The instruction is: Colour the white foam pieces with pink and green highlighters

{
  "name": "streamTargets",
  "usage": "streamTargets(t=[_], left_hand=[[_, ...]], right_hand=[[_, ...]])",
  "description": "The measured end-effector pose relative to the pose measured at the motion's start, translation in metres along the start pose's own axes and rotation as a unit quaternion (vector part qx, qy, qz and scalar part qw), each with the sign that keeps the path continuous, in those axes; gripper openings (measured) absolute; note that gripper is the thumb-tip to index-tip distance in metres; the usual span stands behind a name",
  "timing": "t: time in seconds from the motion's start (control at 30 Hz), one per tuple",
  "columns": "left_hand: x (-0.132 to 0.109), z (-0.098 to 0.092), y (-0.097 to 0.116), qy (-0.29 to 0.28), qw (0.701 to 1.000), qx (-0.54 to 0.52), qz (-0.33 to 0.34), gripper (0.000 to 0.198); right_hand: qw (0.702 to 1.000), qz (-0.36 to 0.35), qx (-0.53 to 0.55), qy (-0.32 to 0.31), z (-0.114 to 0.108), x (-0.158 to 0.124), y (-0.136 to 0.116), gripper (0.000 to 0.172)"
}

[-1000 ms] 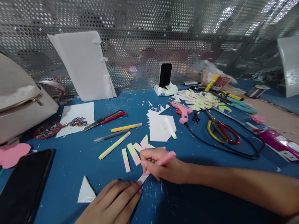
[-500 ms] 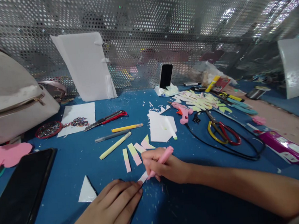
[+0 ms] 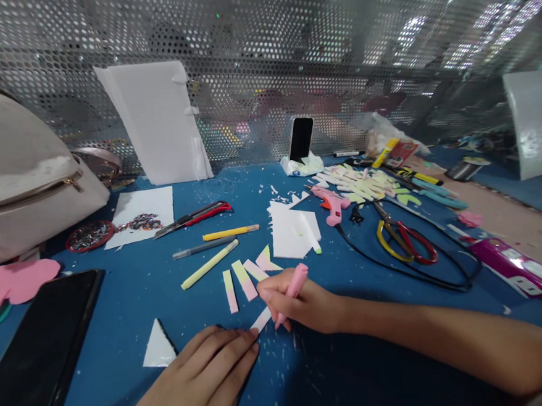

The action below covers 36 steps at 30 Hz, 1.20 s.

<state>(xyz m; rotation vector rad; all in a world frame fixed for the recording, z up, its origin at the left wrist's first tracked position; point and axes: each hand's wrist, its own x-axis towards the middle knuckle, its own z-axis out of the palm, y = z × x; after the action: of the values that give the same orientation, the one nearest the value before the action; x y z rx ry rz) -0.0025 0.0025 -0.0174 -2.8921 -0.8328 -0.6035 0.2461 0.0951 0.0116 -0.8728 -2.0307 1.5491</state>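
My right hand (image 3: 301, 303) is closed round a pink marker (image 3: 297, 279), its tip pointing down by a small pale strip (image 3: 262, 320). My left hand (image 3: 212, 362) lies flat on the blue table, fingers stretched out, fingertips pressing on the near end of that strip. Just beyond the hands lie several pink-and-green strips (image 3: 243, 280) and a notched pink-and-green piece (image 3: 268, 260). A white triangular piece (image 3: 158, 347) rests left of my left hand. Farther out are a yellow-green marker (image 3: 209, 265), a grey pen (image 3: 204, 247) and an orange marker (image 3: 231, 232).
A red utility knife (image 3: 193, 218) and a white sheet (image 3: 136, 203) with beads lie at the back left. White pieces (image 3: 289, 232), a pink glue gun (image 3: 330, 204) with its cord, and scissors (image 3: 406, 243) are to the right. A phone (image 3: 44, 349) lies near left.
The pink marker has tilted more upright, and its tip has shifted slightly right, off the strip's edge. My left hand stays in place on the strip.
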Motion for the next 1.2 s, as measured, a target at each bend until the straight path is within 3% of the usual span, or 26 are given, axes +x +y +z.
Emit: streamTargets(t=[0.13, 0.3, 0.43, 0.57, 0.7, 0.83, 1.0, 1.1, 1.2], left_hand=[[0.0009, 0.0007, -0.0002, 0.007, 1.0, -0.005, -0.01, 0.051], [0.0006, 0.0006, -0.0004, 0.007, 1.0, -0.004, -0.006, 0.05], [-0.0014, 0.0014, 0.0003, -0.002, 1.0, -0.006, -0.013, 0.052], [-0.0018, 0.0025, 0.0004, 0.006, 1.0, 0.002, -0.006, 0.057], [-0.0009, 0.0009, -0.0006, -0.002, 1.0, 0.004, 0.003, 0.059], [-0.0006, -0.0017, -0.0009, -0.02, 1.0, -0.016, 0.001, 0.06], [-0.0005, -0.0028, -0.0003, -0.021, 0.999, -0.024, -0.003, 0.063], [-0.0005, -0.0036, 0.0003, -0.015, 1.0, -0.025, -0.003, 0.064], [0.0002, -0.0041, 0.0005, -0.015, 0.999, -0.029, -0.006, 0.063]], right_hand=[[1.0, -0.005, -0.01, 0.022, 0.0005, 0.0, 0.0011, 0.031], [1.0, 0.009, 0.017, 0.0, 0.0003, 0.0003, -0.0013, 0.042], [0.999, 0.023, 0.0, 0.03, 0.0004, 0.0009, -0.0061, 0.03], [0.999, 0.045, 0.014, 0.013, 0.0016, 0.0016, -0.0066, 0.037], [0.998, 0.047, -0.006, 0.041, 0.0025, 0.0016, -0.0054, 0.031], [0.999, 0.048, 0.009, 0.016, 0.0019, 0.0006, -0.0058, 0.041], [0.999, 0.02, -0.001, 0.042, 0.0023, 0.0002, -0.0073, 0.029], [0.999, 0.048, 0.01, 0.022, 0.0023, 0.0, -0.0047, 0.037], [0.999, 0.03, 0.015, 0.026, 0.0018, 0.0001, -0.0021, 0.035]])
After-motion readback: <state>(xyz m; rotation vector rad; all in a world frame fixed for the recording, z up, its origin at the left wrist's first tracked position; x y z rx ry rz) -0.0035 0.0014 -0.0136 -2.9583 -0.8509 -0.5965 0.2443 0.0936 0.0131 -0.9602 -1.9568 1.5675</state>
